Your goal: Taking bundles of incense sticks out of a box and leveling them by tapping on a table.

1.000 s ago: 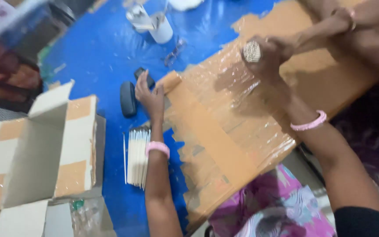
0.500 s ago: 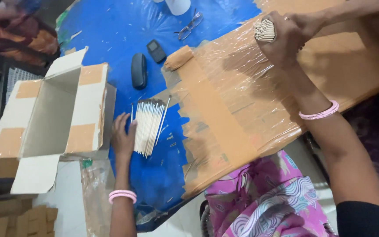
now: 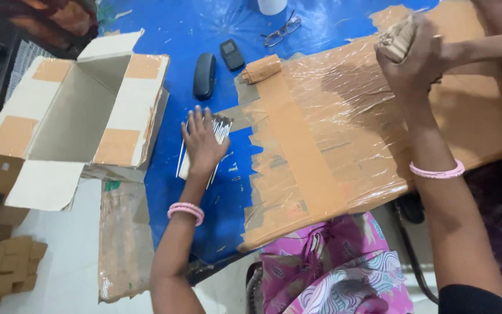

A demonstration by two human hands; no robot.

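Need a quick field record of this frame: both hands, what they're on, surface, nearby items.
left hand: flat, fingers spread, pressing on a pile of thin white sticks
right hand: closed around a bundle of thin tan sticks, raised over the board
surface: blue plastic sheet
board: brown cardboard panel covered in clear film and tape strips
left of the sticks: open white cardboard box, nothing visible inside
above the sticks: black oblong case, small black keypad phone, wire-rimmed glasses
wrists: pink bangles on both
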